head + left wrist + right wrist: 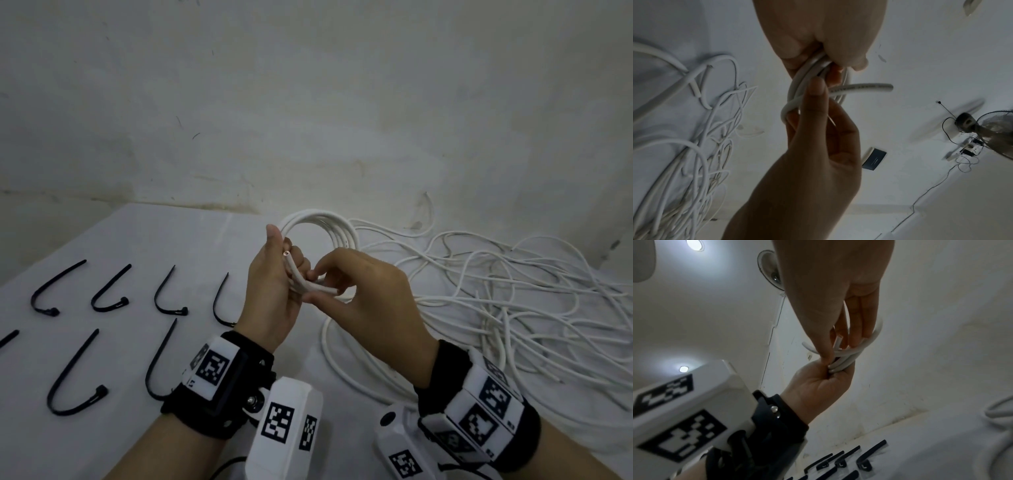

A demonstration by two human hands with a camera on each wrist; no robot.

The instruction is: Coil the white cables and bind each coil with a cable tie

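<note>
Nearest to me, across the white tabletop [144,240], I see black cable ties [77,377] lying bent into hooks in two rows on my left side. I count four in the far row and three in the near row, one of them cut by the frame edge; more may be hidden under my left wrist. Just above the tabletop, my left hand [270,291] grips the white coil [322,222] at its near side, fingers [301,260] curled round the bundled turns and thumb upright beside them. I make out about five turns. My right hand [370,294] meets it there, thumb and forefinger pinching the free cable end [308,281], which crosses the bundle and shows its cut tip between both hands. To my right, touching nothing I hold except by the strand running up to the coil, a tangled heap of loose white cable [513,301] spreads over the tabletop; I cannot count its strands. Beyond, a stained pale wall [308,102] meets the tabletop. The wrist views show a fan [995,129] and two ceiling lights [694,244].
</note>
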